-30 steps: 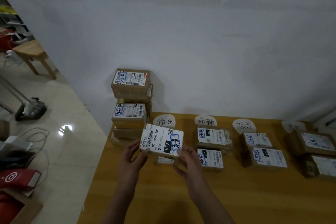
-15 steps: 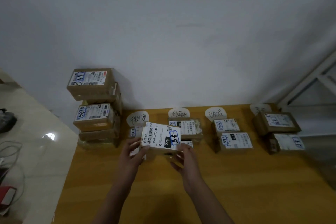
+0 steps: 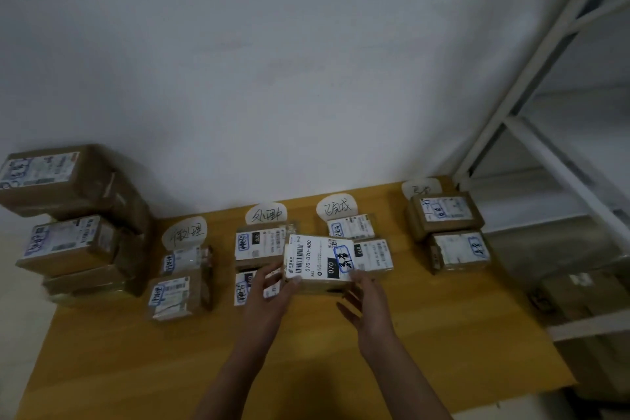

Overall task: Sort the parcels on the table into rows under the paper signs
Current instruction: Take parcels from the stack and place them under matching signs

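Observation:
I hold a small brown parcel with a white "070" label above the wooden table, between the second and third rows. My left hand grips its left edge and my right hand its right corner. Four paper signs lie along the wall. Under each sign sit two parcels: first row, second row, third row, fourth row.
A stack of larger brown boxes stands at the table's far left corner against the wall. A white metal shelf frame rises at the right, with more boxes on its lower level beside the table edge.
My view has swung to the right, so the stack now sits at the far left. The held parcel has moved right, from over the first and second rows to between the second and third.

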